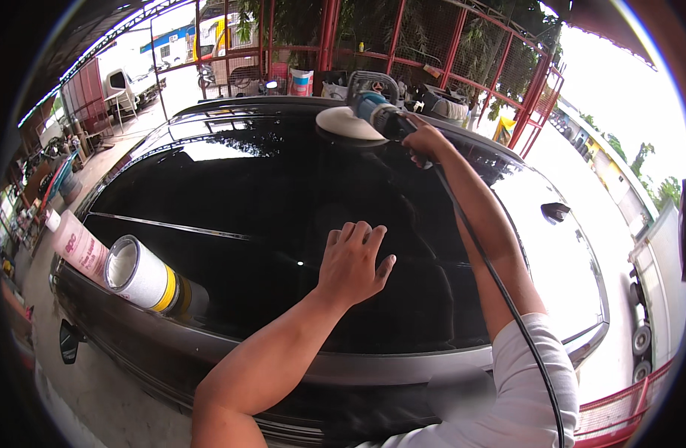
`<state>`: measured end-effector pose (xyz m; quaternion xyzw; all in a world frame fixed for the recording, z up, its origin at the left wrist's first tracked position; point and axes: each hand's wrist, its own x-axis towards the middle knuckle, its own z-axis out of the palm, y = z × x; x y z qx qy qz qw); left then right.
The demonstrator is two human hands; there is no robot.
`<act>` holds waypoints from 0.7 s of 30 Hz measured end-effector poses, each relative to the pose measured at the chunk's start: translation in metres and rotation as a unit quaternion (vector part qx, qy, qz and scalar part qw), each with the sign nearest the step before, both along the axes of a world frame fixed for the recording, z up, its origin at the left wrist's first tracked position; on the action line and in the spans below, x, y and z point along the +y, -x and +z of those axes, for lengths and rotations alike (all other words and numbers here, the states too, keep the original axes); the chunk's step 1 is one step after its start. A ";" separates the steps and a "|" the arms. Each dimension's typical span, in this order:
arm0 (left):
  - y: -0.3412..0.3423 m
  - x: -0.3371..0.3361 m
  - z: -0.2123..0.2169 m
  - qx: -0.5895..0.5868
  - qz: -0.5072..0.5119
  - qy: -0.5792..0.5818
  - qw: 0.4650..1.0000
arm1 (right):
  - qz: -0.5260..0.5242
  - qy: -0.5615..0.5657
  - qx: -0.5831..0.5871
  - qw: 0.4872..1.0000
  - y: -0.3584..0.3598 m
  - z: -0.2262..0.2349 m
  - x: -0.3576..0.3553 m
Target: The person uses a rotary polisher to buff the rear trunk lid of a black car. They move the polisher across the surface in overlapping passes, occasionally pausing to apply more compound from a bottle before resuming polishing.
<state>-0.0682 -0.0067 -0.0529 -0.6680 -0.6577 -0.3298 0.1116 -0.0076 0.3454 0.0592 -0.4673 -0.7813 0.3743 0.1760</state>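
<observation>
My right hand [425, 140] is wrapped round the rear handle of a teal and black car polisher [376, 110]. Its broad white pad [349, 124] rests at a slight tilt on the far part of the glossy black car roof [283, 187]. Near the roof's middle, my left hand [354, 261] is held with fingers apart and nothing in it; whether it touches the surface I cannot tell. The polisher's black cord [500, 287] runs back along my right arm.
A pink-labelled bottle [80, 246] and a grey tumbler with a yellow band [141, 275] stand at the roof's near left edge. A small black fin [556, 212] juts up at the right. Red mesh fencing [425, 45] and a white bucket [301, 82] lie beyond the car.
</observation>
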 end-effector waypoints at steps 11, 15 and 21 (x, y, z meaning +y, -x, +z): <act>0.005 -0.005 0.015 -0.045 0.002 -0.013 0.999 | 0.066 -0.030 -0.024 0.997 0.106 0.021 -0.101; -0.004 -0.003 0.018 -0.030 -0.009 0.002 1.000 | 0.063 -0.124 -0.046 0.989 0.124 -0.001 -0.079; -0.001 -0.001 0.017 -0.017 -0.017 0.008 1.000 | -0.005 -0.124 -0.057 0.991 0.136 -0.014 -0.050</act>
